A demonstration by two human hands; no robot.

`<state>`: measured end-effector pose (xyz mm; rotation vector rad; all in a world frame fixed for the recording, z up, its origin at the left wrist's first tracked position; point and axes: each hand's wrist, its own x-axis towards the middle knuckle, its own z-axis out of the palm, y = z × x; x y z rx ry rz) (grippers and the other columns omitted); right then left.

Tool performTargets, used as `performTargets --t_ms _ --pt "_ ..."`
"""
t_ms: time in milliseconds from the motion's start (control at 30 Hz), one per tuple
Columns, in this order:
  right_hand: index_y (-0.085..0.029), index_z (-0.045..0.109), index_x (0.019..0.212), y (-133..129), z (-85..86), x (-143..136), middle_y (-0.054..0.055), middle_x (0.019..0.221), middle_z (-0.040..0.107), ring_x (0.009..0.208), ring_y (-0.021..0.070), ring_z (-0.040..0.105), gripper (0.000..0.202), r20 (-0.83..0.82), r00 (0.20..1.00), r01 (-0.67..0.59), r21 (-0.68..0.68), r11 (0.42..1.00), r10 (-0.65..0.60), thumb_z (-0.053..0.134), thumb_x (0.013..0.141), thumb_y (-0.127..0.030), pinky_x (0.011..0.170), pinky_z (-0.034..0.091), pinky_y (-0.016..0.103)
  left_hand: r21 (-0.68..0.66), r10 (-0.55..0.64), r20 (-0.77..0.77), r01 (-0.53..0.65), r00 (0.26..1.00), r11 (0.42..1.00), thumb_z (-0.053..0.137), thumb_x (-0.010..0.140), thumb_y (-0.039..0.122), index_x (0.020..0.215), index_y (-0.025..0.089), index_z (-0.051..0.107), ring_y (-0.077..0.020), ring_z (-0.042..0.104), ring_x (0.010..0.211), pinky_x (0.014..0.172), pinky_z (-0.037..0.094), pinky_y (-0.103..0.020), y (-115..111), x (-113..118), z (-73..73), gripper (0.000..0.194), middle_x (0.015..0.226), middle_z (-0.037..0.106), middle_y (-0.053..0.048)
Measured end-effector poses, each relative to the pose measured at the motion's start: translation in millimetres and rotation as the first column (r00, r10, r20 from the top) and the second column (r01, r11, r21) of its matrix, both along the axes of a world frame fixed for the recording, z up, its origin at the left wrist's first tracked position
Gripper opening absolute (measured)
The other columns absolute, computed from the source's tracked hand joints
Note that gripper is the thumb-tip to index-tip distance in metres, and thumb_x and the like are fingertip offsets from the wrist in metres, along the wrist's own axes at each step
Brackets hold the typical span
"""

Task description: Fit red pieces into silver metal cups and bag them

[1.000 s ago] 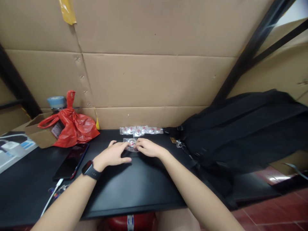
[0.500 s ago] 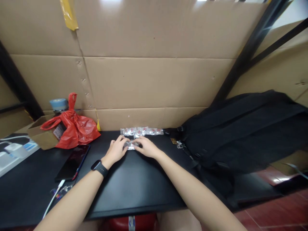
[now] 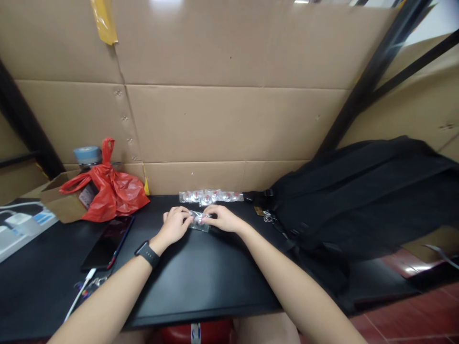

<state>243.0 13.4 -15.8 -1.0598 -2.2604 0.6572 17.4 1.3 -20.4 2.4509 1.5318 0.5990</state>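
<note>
Head view: left hand (image 3: 175, 225) and right hand (image 3: 223, 220), fingers curled inward, grip pinching clear packet (image 3: 199, 221) between them.

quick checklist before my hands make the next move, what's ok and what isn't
1. Left hand at the clear packet: ok.
2. Right hand at the same packet: ok.
3. Packet sealed or open: cannot tell, too small and partly covered by fingers.
4. Row of packets apart from both hands: ok, by the cardboard wall.
5. Left forearm well away from the white cable: not ok, it runs close beside.
6. Cable plugged into the phone: cannot tell, its plug is at the phone's near end.
</note>
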Motion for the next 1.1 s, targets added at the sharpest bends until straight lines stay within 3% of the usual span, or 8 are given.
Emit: performTargets --t_ms 133,267,433,533,700,800,933,1100 --pt "-0.017 0.076 0.082 6.2 5.8 24.1 0.006 0.091 0.073 0.085 0.0202 0.064 0.03 0.04 0.998 -0.039 -0.069 0.997 0.042 0.066 0.086 -0.046 0.081 0.048 0.029 -0.071 -0.059 0.01 0.059 0.998 0.996 0.04 0.098 0.043 0.09 0.025 0.072 -0.027 0.051 0.115 0.097 0.037 -0.048 -4.3 6.2 -2.0 0.038 0.117 0.065 -0.004" --pt "-0.017 0.076 0.081 20.1 1.4 62.2 0.005 0.079 0.073 0.075 0.0201 0.063 0.03 0.192 0.969 0.175 -0.079 0.981 -0.157 0.058 0.091 -0.039 0.072 0.046 0.029 -0.067 -0.094 0.004 0.094 0.996 0.993 0.045 0.096 0.041 0.093 0.025 0.069 -0.0263 0.051 0.113 0.098 0.036 -0.048 -8.0 6.3 -0.8 0.029 0.113 0.064 -0.004" --pt "-0.023 0.074 0.1 40.4 -12.5 81.9 0.007 0.1 0.074 0.1 0.0266 0.064 0.022 0.251 0.805 0.516 0.15 0.844 -0.537 0.053 0.093 -0.024 0.086 0.039 0.036 -0.075 -0.108 0.003 0.108 0.994 0.991 0.049 0.093 0.036 0.092 0.026 0.067 -0.0266 0.05 0.115 0.098 0.036 -0.048 -9.2 4.7 -0.4 0.021 0.113 0.063 -0.003" --pt "-0.026 0.068 0.114 50.7 -21.7 76.4 0.006 0.104 0.073 0.104 0.0248 0.062 0.026 0.161 0.753 0.605 0.212 0.768 -0.638 0.057 0.091 -0.021 0.09 0.037 0.037 -0.068 -0.114 0.006 0.114 0.993 0.991 0.049 0.092 0.035 0.092 0.026 0.067 -0.0267 0.05 0.115 0.097 0.036 -0.047 -8.9 4.4 -1.3 0.02 0.113 0.063 -0.003" --pt "-0.021 0.067 0.106 54.3 -24.7 71.4 0.008 0.102 0.067 0.095 0.0206 0.06 0.02 0.038 0.728 0.644 0.305 0.702 -0.685 0.058 0.089 -0.02 0.083 0.043 0.03 -0.013 -0.092 -0.051 0.092 0.994 0.996 0.05 0.092 0.036 0.102 0.027 0.065 -0.028 0.05 0.119 0.099 0.036 -0.048 -6.0 -2.8 -0.6 0.021 0.118 0.063 -0.005" --pt "-0.018 0.069 0.096 42.9 -16.0 69.1 0.008 0.097 0.064 0.09 0.0204 0.06 0.014 0.05 0.817 0.534 0.306 0.788 -0.574 0.057 0.09 -0.023 0.084 0.045 0.031 -0.004 -0.03 -0.116 0.03 0.993 1.0 0.048 0.092 0.042 0.12 0.027 0.061 -0.0313 0.044 0.131 0.105 0.034 -0.051 -1.6 -11.6 -1.3 0.034 0.135 0.057 -0.009" --pt "-0.019 0.069 0.109 14.2 -3.6 46.2 0.011 0.112 0.064 0.105 0.0242 0.06 0.031 0.178 0.965 0.161 0.176 0.971 -0.192 0.068 0.085 -0.038 0.096 0.045 0.038 -0.141 0.038 -0.193 -0.066 0.98 0.988 0.039 0.094 0.057 0.145 0.031 0.044 -0.0381 0.02 0.148 0.113 0.022 -0.061 4.1 -21.1 -4.6 0.058 0.16 0.031 -0.009" --pt "-0.034 0.058 0.134 -16.1 1.6 -2.8 0.009 0.152 0.043 0.141 0.0352 0.035 0.063 0.378 0.921 -0.072 -0.067 0.995 0.092 0.074 0.076 -0.056 0.113 0.026 0.057 -0.198 0.022 -0.238 -0.071 0.971 0.978 0.035 0.094 0.062 0.152 0.032 0.035 -0.041 0.013 0.149 0.113 0.019 -0.064 7.3 -24.0 -6.5 0.065 0.164 0.02 -0.007"
